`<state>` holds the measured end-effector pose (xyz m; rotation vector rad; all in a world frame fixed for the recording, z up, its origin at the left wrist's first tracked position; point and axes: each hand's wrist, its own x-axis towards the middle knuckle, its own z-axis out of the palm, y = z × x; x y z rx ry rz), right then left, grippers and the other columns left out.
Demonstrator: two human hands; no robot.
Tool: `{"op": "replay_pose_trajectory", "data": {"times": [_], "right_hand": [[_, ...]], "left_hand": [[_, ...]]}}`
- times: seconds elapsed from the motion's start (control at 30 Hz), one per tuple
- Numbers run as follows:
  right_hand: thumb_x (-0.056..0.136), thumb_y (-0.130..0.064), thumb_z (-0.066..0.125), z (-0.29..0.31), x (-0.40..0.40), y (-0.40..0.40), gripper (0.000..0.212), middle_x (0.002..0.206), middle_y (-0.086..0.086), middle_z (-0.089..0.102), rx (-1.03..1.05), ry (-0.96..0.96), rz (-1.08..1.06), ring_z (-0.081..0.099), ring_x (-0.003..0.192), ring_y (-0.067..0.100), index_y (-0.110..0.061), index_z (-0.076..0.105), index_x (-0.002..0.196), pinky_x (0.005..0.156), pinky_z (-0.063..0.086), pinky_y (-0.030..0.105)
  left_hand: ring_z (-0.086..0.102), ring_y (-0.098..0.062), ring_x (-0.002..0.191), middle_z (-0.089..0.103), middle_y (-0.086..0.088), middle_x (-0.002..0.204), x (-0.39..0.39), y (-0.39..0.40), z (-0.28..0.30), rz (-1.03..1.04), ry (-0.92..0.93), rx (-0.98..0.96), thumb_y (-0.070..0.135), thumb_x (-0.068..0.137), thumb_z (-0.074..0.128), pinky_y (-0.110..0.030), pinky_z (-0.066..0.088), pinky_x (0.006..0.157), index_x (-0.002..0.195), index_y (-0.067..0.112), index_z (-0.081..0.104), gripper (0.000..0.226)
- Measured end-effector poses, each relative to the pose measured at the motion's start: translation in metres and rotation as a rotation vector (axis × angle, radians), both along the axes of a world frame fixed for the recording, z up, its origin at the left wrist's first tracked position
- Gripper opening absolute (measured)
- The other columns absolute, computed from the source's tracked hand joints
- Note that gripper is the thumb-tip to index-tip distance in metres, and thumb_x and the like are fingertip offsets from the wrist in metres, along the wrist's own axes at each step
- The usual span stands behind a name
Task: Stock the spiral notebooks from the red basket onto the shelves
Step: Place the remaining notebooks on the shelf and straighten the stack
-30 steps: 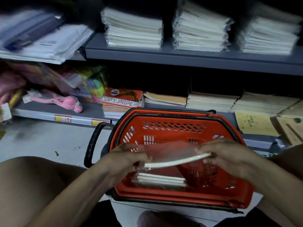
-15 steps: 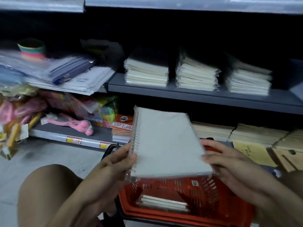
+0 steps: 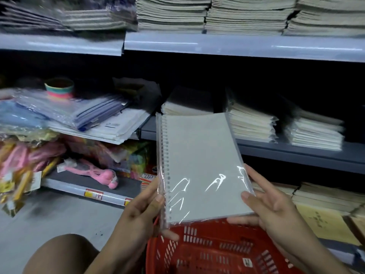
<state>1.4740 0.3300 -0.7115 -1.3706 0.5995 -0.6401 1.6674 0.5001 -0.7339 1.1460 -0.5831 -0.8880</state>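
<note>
A grey spiral notebook [image 3: 199,165] in clear plastic wrap stands tilted upright in front of me, its coil along the left edge. My left hand [image 3: 144,206] grips its lower left corner by the coil. My right hand [image 3: 268,206] holds the lower right edge, thumb on the cover. Below them sits the red basket [image 3: 207,252], only its far part visible. Behind the notebook, the middle shelf [image 3: 296,155] carries stacks of wrapped notebooks [image 3: 252,123].
An upper shelf [image 3: 237,46] holds thick paper stacks. To the left lie plastic folders [image 3: 79,113], a striped roll [image 3: 59,89] and pink toys [image 3: 94,173] on a low shelf. Yellow-brown books [image 3: 325,220] lie at lower right. My knee [image 3: 59,254] is at bottom left.
Both hands lifted the notebook out of the basket and raised it upright toward the middle shelf. The view tilted upward, so the basket dropped low in frame.
</note>
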Motion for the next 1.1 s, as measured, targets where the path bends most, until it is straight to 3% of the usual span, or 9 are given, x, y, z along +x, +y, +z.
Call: {"op": "replay_pose_trajectory", "data": {"times": [0.1, 0.27, 0.37, 0.53, 0.67, 0.8, 0.93, 1.03, 1.1], "right_hand": [[0.095, -0.005, 0.055, -0.009, 0.013, -0.008, 0.062, 0.113, 0.005, 0.076, 0.005, 0.003, -0.018, 0.076, 0.091, 0.037, -0.041, 0.043, 0.144, 0.079, 0.061, 0.049], [0.094, -0.004, 0.055, -0.022, 0.039, -0.022, 0.059, 0.115, 0.010, 0.075, 0.026, -0.038, -0.090, 0.075, 0.091, 0.037, -0.041, 0.050, 0.140, 0.078, 0.059, 0.058], [0.096, -0.001, 0.052, -0.016, 0.056, -0.037, 0.059, 0.113, 0.010, 0.076, 0.044, -0.074, -0.091, 0.076, 0.092, 0.035, -0.040, 0.050, 0.140, 0.085, 0.056, 0.058], [0.099, 0.000, 0.049, 0.005, 0.094, -0.066, 0.062, 0.110, 0.008, 0.077, 0.085, -0.125, -0.083, 0.076, 0.093, 0.033, -0.040, 0.040, 0.144, 0.077, 0.062, 0.047], [0.102, -0.001, 0.046, 0.021, 0.123, -0.092, 0.057, 0.110, 0.003, 0.077, 0.149, -0.155, -0.030, 0.076, 0.093, 0.030, -0.035, 0.040, 0.147, 0.091, 0.058, 0.050], [0.102, 0.004, 0.045, 0.029, 0.148, -0.112, 0.050, 0.097, -0.007, 0.079, 0.265, -0.196, -0.026, 0.076, 0.093, 0.024, -0.022, 0.045, 0.145, 0.081, 0.062, 0.043], [0.101, 0.003, 0.048, 0.029, 0.168, -0.125, 0.046, 0.111, 0.004, 0.077, 0.342, -0.170, -0.037, 0.075, 0.097, 0.026, -0.011, 0.046, 0.145, 0.071, 0.063, 0.040], [0.097, -0.009, 0.060, 0.028, 0.165, -0.132, 0.058, 0.134, 0.008, 0.064, 0.360, -0.184, 0.003, 0.073, 0.103, 0.030, -0.015, 0.038, 0.151, 0.080, 0.061, 0.048], [0.086, -0.019, 0.070, 0.026, 0.153, -0.130, 0.076, 0.135, 0.009, 0.059, 0.298, -0.140, 0.012, 0.073, 0.100, 0.037, -0.025, 0.033, 0.153, 0.087, 0.058, 0.052]], "left_hand": [[0.073, -0.023, 0.095, 0.068, -0.002, 0.131, 0.015, -0.009, -0.006, 0.058, 0.016, -0.001, 0.010, 0.093, 0.054, -0.043, 0.060, 0.057, 0.132, 0.025, 0.064, 0.044], [0.073, -0.029, 0.089, 0.071, -0.002, 0.127, 0.040, -0.029, -0.009, 0.114, 0.029, 0.032, 0.016, 0.085, 0.062, -0.041, 0.060, 0.057, 0.124, 0.028, 0.070, 0.042], [0.074, -0.033, 0.089, 0.070, 0.000, 0.127, 0.058, -0.046, 0.006, 0.076, -0.055, 0.038, 0.018, 0.089, 0.060, -0.043, 0.061, 0.064, 0.129, 0.031, 0.066, 0.042], [0.072, -0.032, 0.104, 0.071, 0.001, 0.125, 0.095, -0.080, 0.042, 0.035, -0.190, 0.050, 0.020, 0.099, 0.053, -0.041, 0.063, 0.065, 0.133, 0.031, 0.062, 0.036], [0.074, -0.015, 0.066, 0.076, -0.006, 0.112, 0.122, -0.111, 0.058, 0.086, -0.108, 0.042, 0.017, 0.101, 0.052, -0.021, 0.051, 0.039, 0.126, 0.026, 0.066, 0.030], [0.071, -0.008, 0.069, 0.076, -0.003, 0.109, 0.151, -0.140, 0.061, 0.099, -0.041, 0.040, 0.014, 0.102, 0.052, -0.022, 0.052, 0.045, 0.133, 0.015, 0.060, 0.033], [0.066, -0.009, 0.061, 0.074, -0.007, 0.106, 0.169, -0.157, 0.058, 0.177, 0.021, 0.016, 0.014, 0.100, 0.055, -0.021, 0.046, 0.043, 0.137, 0.009, 0.055, 0.038], [0.066, -0.009, 0.064, 0.072, -0.009, 0.115, 0.164, -0.160, 0.059, 0.273, 0.059, -0.012, 0.013, 0.098, 0.058, -0.020, 0.046, 0.044, 0.136, 0.007, 0.056, 0.038], [0.071, -0.014, 0.077, 0.071, -0.011, 0.120, 0.154, -0.151, 0.059, 0.336, 0.032, -0.044, 0.015, 0.095, 0.064, -0.022, 0.053, 0.053, 0.135, 0.009, 0.058, 0.040]]}}
